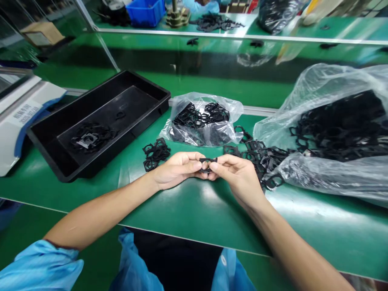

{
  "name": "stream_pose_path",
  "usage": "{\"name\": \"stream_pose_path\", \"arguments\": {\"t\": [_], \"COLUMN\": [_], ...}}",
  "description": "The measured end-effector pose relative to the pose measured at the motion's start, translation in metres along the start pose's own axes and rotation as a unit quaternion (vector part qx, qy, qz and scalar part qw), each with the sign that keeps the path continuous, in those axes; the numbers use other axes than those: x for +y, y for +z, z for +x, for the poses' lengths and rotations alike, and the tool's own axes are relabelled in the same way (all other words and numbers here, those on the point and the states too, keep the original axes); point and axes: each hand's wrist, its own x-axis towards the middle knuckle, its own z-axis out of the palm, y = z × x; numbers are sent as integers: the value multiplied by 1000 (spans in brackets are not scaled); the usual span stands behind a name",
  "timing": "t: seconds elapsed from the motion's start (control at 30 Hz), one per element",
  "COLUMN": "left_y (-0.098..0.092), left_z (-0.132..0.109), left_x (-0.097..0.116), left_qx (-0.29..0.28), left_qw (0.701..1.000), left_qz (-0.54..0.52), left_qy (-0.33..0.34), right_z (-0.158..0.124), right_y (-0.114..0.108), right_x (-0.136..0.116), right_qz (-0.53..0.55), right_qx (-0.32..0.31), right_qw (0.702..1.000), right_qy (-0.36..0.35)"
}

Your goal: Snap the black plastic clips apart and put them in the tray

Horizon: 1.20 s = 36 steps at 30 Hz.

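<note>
My left hand (177,167) and my right hand (236,173) meet over the green table, both pinching one small black plastic ring part (207,161) between fingertips. A small pile of the same black parts (156,153) lies just left of my left hand. More loose black parts (260,155) spill from a big clear bag (333,129) to the right of my right hand. A smaller clear bag of parts (201,121) sits behind my hands.
A black tray (142,87) holding a few parts stands at the left. A white and blue machine (21,117) is at the far left edge. Beyond a rail, another bench carries a blue bin (145,12) and black parts (215,22).
</note>
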Motion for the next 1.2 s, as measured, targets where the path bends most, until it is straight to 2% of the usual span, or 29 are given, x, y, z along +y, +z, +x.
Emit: {"name": "stream_pose_path", "arguments": {"t": [0.2, 0.57, 0.77, 0.97, 1.2], "left_y": [-1, 9, 5, 10, 9], "left_z": [2, -5, -8, -12, -9], "left_x": [-2, -6, -12, -11, -12], "left_qx": [71, 170, 176, 181, 185], "left_qw": [994, 952, 948, 942, 940], "left_qz": [65, 235, 257, 273, 280], "left_qy": [55, 94, 70, 74, 69], "right_z": [2, -10, -14, -14, -13], "right_y": [-3, 2, 0, 2, -1], "right_x": [3, 15, 15, 18, 19], "right_qz": [-38, -111, -157, -147, -185], "right_qx": [63, 70, 80, 68, 70], "right_qw": [997, 990, 982, 984, 976], "right_qy": [-23, -49, -70, -75, -89]}}
